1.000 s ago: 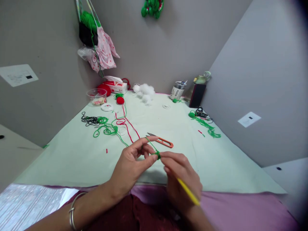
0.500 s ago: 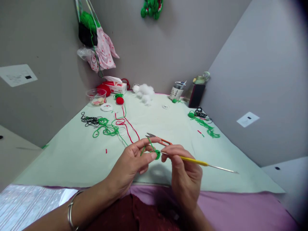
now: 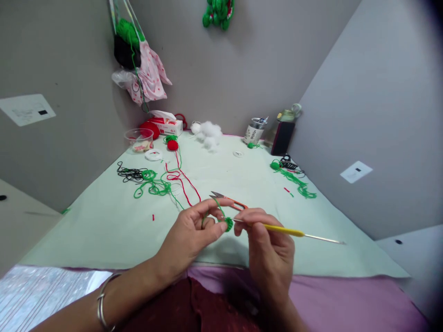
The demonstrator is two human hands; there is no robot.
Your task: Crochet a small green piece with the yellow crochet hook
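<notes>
Between thumb and fingers, my left hand (image 3: 194, 229) pinches a small green crochet piece (image 3: 229, 224), and a strand of green yarn runs up over its raised index finger. My right hand (image 3: 268, 249) grips a crochet hook with a yellow handle (image 3: 284, 230). The hook's thin tip points left and meets the upper edge of the green piece; whether yarn is caught on it is too small to tell. Just behind the fingertips lie thread snips with orange handles (image 3: 240, 205), partly covered by my left index finger.
Tangled green yarn (image 3: 155, 185), black yarn (image 3: 129, 173) and a small red ball (image 3: 172, 145) lie at left. Farther back are a tissue box (image 3: 169, 126), white stuffing (image 3: 210, 133) and a can (image 3: 254, 132). A phone (image 3: 283, 138) and green strands (image 3: 297, 182) are at right.
My right hand and the hook have shifted slightly right, and the hook's rear end has risen a little. The green piece has turned slightly in my left fingers and sits marginally lower.
</notes>
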